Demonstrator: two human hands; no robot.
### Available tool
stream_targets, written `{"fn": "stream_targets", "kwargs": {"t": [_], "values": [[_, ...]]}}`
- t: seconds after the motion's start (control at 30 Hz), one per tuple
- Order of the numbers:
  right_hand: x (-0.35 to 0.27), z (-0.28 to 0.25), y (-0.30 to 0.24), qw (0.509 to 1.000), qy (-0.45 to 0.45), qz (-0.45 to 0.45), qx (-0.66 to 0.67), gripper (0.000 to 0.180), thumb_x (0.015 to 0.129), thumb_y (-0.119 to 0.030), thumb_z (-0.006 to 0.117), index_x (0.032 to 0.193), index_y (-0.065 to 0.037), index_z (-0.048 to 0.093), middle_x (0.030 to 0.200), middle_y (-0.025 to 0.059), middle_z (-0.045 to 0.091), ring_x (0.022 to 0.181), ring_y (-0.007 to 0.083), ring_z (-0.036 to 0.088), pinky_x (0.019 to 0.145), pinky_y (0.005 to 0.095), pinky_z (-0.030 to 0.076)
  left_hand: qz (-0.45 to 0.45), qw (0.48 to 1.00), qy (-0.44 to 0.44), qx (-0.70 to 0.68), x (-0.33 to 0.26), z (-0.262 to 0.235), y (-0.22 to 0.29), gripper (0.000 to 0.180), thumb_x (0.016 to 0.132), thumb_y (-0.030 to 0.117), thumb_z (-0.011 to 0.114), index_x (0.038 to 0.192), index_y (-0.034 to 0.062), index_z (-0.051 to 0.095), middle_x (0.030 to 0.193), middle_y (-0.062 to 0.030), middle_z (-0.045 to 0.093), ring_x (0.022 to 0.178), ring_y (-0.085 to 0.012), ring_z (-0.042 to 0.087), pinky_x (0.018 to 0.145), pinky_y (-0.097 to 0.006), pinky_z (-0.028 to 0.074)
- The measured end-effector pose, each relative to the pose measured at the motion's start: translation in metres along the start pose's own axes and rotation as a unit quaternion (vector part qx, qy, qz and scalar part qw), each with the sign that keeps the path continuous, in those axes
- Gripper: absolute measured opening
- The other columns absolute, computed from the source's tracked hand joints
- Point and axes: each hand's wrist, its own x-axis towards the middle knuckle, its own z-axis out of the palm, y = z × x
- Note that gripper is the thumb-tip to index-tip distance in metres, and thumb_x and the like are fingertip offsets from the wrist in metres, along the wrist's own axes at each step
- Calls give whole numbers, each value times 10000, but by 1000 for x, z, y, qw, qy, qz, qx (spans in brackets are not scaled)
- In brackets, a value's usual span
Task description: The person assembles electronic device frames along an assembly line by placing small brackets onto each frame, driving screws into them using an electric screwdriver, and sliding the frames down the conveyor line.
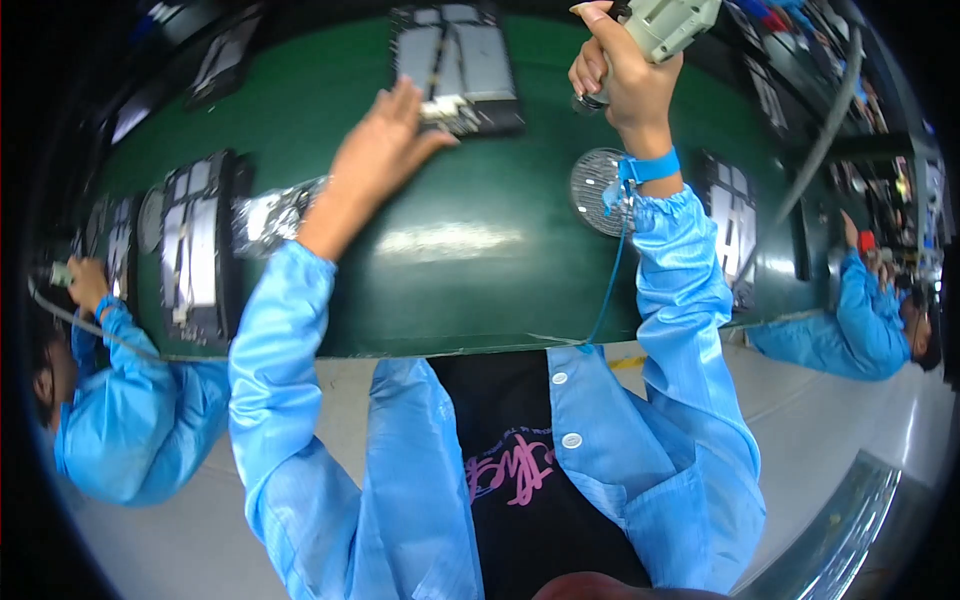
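On the green tabletop [440, 290], a flat grey-and-black device [480, 60] with dark strips across it lies at the far middle. My left hand [380, 145] reaches to its near left edge, fingers stretched out and somewhat blurred, beside a cluster of small pale parts [455, 115]. Whether the fingertips touch the device I cannot tell. To the right and raised, my right hand [635, 85] is closed around a pale beige power screwdriver [672, 22]. Below that wrist sits a round mesh dish [597, 190] with small bits in it. A blue wrist strap [655, 170] circles my right wrist.
Similar devices lie left [195, 250] and right [733, 215]. A crinkled clear plastic bag [272, 222] rests left of my forearm. Co-workers in blue sit at the left [140, 430] and right [850, 330]. A thick grey hose [830, 130] hangs at the right.
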Motion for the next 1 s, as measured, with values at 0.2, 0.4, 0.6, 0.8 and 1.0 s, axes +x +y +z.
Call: {"fn": "stream_targets", "kwargs": {"t": [0.2,0.4,0.6,0.8,1.0], "values": [[3,-83,-7,993,109,-32,21,89,926,-101,637,960,-24,610,481,11,426,320,111,379,333,267,342,5,998,10,69,88,39,-73,562,928,403,628,1276,-35,576,1348,-254,539,1197,-414,556,990,-435,483],[-17,-118,-3,992,108,-61,-4,242,931,-155,558,988,79,573,507,18,356,384,124,372,408,312,373,-26,998,24,47,119,66,-116,607,932,462,600,1334,10,551,1414,-247,489,1275,-414,497,1041,-454,445],[-66,-119,10,999,25,-5,26,161,929,-90,579,989,58,586,515,28,426,396,124,427,402,295,403,12,983,159,93,101,53,-34,478,934,351,651,1298,47,591,1396,-201,515,1290,-393,487,1041,-458,435],[-90,-124,15,997,-38,-4,70,119,925,-91,569,932,28,573,506,23,416,394,129,423,406,295,400,-29,995,75,-66,12,9,73,221,917,179,680,1094,52,719,1251,-133,619,1124,-299,627,945,-382,496],[-103,-124,24,995,-61,5,78,154,939,-86,532,975,64,541,506,26,409,393,137,424,403,304,398,-73,984,93,-132,-6,14,68,160,918,110,676,1041,21,725,1159,-120,663,1000,-233,680,807,-319,552]]}}
